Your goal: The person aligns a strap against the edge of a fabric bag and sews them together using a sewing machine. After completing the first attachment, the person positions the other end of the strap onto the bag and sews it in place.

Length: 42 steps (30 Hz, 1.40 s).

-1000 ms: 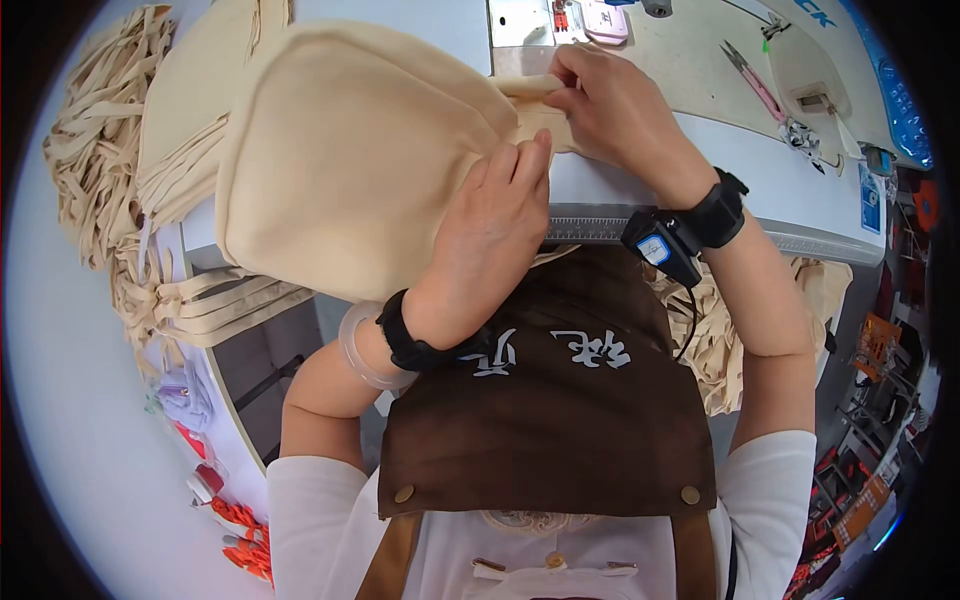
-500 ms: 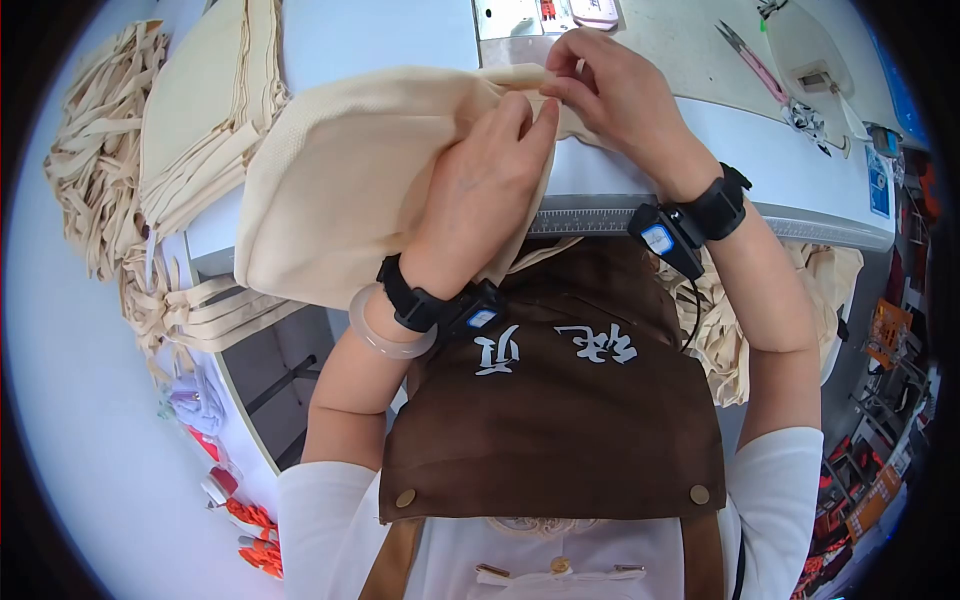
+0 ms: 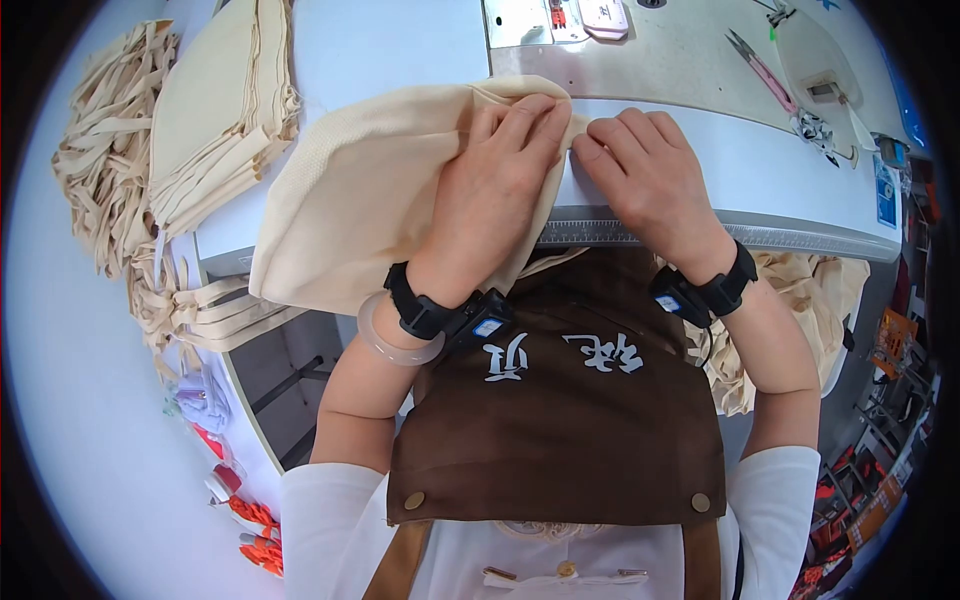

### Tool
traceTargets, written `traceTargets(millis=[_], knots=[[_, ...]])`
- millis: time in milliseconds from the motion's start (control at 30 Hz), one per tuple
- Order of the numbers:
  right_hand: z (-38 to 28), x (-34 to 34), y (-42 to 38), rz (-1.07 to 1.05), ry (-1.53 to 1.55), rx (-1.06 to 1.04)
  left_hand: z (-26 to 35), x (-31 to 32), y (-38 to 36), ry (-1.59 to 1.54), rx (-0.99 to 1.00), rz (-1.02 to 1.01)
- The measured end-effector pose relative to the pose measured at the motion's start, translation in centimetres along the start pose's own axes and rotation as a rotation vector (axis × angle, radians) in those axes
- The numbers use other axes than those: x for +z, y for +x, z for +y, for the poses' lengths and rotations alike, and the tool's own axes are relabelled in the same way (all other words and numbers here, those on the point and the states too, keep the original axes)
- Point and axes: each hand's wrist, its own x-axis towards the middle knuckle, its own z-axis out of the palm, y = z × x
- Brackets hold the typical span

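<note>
A cream cloth piece (image 3: 345, 190) hangs over the front edge of the white table, its upper fold reaching up behind my fingers. My left hand (image 3: 500, 180) pinches the cloth near its upper right corner, fingertips pressed together. Just right of that corner, my right hand (image 3: 645, 175) has curled fingers, with thumb and forefinger at the cloth's right edge; a small pale bit of fabric shows between the two hands. Both wrists carry black straps with small devices.
Stacked cream panels (image 3: 205, 110) and bundled straps (image 3: 110, 150) lie at the left. Pink-handled scissors (image 3: 765, 75) rest at the upper right. The sewing machine's plate (image 3: 530, 22) is at the top, a ruler strip (image 3: 590, 232) along the table edge. More cream fabric (image 3: 790, 300) sits below right.
My right hand has moved down and slightly right, from above the cloth's corner to beside it. My left hand still grips the cloth, whose corner now sits a little lower.
</note>
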Motion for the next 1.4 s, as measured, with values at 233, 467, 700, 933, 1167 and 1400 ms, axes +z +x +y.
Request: traceTargets(millis=[233,467,700,933,1167,1400], knots=[[0.1,0.1,0.0,-0.021,-0.003,0.0,0.4,0.2,-0.1,0.022,-0.044,-0.015],[0.5,0.0,0.1,-0.06,0.007,-0.031,0.7,0.1,0.0,0.035,-0.08,-0.03],[2.3,-0.4,-0.3,-0.103,0.429,0.233,0.5,0.4,-0.2,0.097,-0.073,-0.03],[1.2,-0.1,0.5,-0.047,0.468,0.582,0.5,0.5,-0.1,0.033,-0.092,-0.018],[1.2,-0.1,1.3,-0.196,0.239,0.539,0.4,0.3,0.0,-0.001,-0.111,-0.039],[0.5,1.0,1.4,-0.203,0.122,0.525,0.4,0.2,0.0,-0.019,-0.11,-0.026]])
